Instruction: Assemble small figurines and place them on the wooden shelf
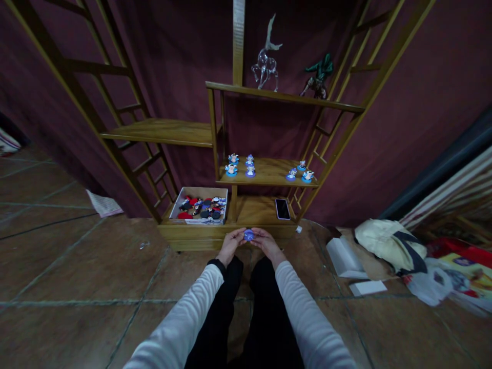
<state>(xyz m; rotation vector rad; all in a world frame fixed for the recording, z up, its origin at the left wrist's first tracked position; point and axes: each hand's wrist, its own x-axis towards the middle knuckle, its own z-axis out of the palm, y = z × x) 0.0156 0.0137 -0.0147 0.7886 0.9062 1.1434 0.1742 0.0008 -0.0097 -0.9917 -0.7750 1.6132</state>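
Note:
Both my hands meet in front of the low shelf unit, closed on one small figurine [248, 235] with a purple round base. My left hand [232, 243] grips its left side and my right hand [266, 242] its right side; the upper part is mostly hidden. Just beyond my left hand, an open cardboard box [206, 221] on the bottom shelf holds several small figurines with red, black and purple bases. On the shelf above, several figurines [250, 170] stand upright in two groups, left and right, on blue and purple bases.
A phone [283, 209] lies on the bottom shelf at right. Higher up stand a clear deer ornament [265, 66] and a dark green figure [320, 77]. On the tiled floor to the right are a white box [346, 258], a pale bag [388, 243] and a plastic bag [428, 282].

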